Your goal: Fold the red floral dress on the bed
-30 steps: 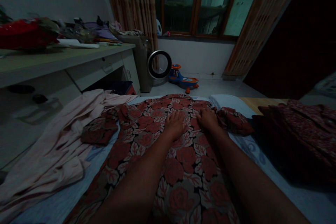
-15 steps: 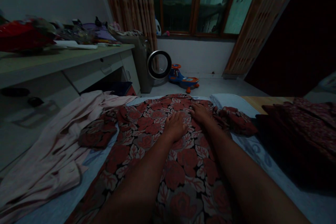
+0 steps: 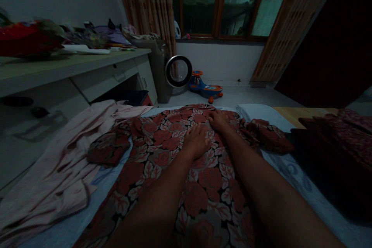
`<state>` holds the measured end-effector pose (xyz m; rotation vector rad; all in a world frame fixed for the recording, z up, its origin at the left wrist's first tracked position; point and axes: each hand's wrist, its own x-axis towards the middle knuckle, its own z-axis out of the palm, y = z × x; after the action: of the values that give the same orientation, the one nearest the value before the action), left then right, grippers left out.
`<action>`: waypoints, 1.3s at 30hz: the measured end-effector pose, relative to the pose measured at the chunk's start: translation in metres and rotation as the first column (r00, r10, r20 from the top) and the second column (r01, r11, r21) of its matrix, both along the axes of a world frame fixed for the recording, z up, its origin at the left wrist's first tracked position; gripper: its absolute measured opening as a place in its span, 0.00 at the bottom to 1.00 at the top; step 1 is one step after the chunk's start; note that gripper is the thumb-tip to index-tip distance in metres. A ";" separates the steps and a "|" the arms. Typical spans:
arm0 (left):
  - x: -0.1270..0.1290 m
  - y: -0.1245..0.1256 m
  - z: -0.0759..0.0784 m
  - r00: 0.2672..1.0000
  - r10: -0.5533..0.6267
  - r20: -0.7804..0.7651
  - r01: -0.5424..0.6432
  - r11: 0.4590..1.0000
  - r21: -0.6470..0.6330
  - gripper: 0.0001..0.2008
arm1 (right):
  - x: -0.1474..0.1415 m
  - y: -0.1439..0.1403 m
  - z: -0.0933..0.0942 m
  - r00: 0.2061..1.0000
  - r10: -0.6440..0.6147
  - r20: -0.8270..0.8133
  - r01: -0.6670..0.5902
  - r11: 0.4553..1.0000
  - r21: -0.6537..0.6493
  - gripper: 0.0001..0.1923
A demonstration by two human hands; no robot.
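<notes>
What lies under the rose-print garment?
The rose-print garment lies on a pale sheet, seen at its edges. Both hands, left hand and right hand, press on top; beneath it is hidden.

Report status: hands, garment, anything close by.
Left hand flat on rose-print garment. Right hand flat near its far edge. Pink garment lies left; dark red cloth pile right.

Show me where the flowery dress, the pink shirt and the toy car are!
flowery dress [image 3: 162,139]: head view, on its upper left chest area.
pink shirt [image 3: 72,151]: head view, on the middle of the crumpled cloth.
toy car [image 3: 205,87]: head view, on its blue body.
</notes>
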<state>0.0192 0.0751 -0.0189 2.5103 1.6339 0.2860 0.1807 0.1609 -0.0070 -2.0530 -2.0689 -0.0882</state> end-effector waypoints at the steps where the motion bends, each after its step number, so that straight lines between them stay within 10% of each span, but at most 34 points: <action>1: 0.000 0.000 0.000 1.000 -0.002 0.004 0.002 1.000 0.002 0.30 | 0.005 0.002 -0.001 1.000 -0.014 0.005 0.015 1.000 -0.011 0.21; 28: -0.002 -0.002 0.005 1.000 -0.021 0.008 0.021 0.999 -0.024 0.29 | 0.039 0.006 0.004 0.938 -0.347 0.016 0.347 0.937 -0.043 0.25; 39: -0.001 -0.004 0.008 0.999 -0.010 0.036 0.011 1.000 -0.008 0.29 | 0.013 0.010 0.000 0.990 0.137 -0.030 -0.138 0.990 -0.033 0.18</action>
<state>0.0181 0.0712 -0.0114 2.4927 1.6050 0.3207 0.1938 0.1708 -0.0070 -1.9126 -2.2026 -0.0011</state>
